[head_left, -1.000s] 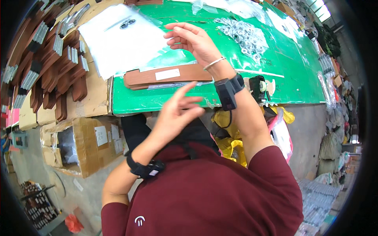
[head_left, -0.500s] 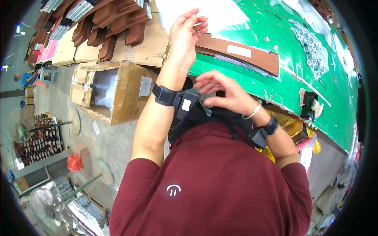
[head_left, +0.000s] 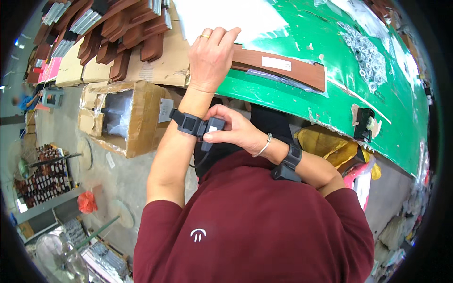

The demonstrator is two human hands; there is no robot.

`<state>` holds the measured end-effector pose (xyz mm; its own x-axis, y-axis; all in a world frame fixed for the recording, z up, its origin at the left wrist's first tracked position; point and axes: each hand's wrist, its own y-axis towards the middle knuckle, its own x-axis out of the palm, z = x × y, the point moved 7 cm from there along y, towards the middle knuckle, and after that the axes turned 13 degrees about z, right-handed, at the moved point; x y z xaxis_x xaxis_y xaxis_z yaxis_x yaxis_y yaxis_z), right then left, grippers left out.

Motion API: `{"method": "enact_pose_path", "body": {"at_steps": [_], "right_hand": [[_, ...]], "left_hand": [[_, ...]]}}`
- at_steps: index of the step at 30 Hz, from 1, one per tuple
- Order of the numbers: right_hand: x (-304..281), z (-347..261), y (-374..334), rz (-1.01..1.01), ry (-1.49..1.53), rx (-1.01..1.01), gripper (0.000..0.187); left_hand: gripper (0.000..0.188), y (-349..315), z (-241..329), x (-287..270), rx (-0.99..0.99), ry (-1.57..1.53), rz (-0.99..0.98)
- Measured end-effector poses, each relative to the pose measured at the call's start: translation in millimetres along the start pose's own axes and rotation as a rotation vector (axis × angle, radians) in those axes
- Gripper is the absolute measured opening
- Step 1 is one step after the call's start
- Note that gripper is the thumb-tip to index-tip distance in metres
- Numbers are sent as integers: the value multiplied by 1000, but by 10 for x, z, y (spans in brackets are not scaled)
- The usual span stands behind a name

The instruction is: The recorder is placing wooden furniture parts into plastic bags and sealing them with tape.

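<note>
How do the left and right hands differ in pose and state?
The left hand has bent fingers with its palm hidden; the right hand grips the black left-wrist device. The left hand shows a ring; the right hand has a pale bracelet behind it. Shared: strapped devices behind both, including the right-wrist device.

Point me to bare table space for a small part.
On the green table: the patch between the brown slats and the pile of rings, small scraps aside; also a narrow strip between slats and front edge. Crowded: the left, with stacked brown pieces and white sheeting; the left hand is by the slats.
</note>
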<state>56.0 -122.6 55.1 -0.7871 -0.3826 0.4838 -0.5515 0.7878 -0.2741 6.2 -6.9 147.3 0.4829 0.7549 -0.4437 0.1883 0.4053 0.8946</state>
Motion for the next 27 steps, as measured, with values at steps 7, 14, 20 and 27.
{"method": "enact_pose_path", "body": {"at_steps": [7,14,20,27], "right_hand": [[26,84,-35,41,-5,23,40],[-51,164,-75,146,-48,165,42],[-287,208,-93,8,-104,15,45],[-1558,-1483,-941,803,-1509,-862,79]], "left_hand": [[34,-163,235,-74,184,-75,-39],[33,-349,392,172,254,-58,-180],[43,-392,544,239,182,-205,-190],[102,-375,-11,394,-98,-217,-557]]}}
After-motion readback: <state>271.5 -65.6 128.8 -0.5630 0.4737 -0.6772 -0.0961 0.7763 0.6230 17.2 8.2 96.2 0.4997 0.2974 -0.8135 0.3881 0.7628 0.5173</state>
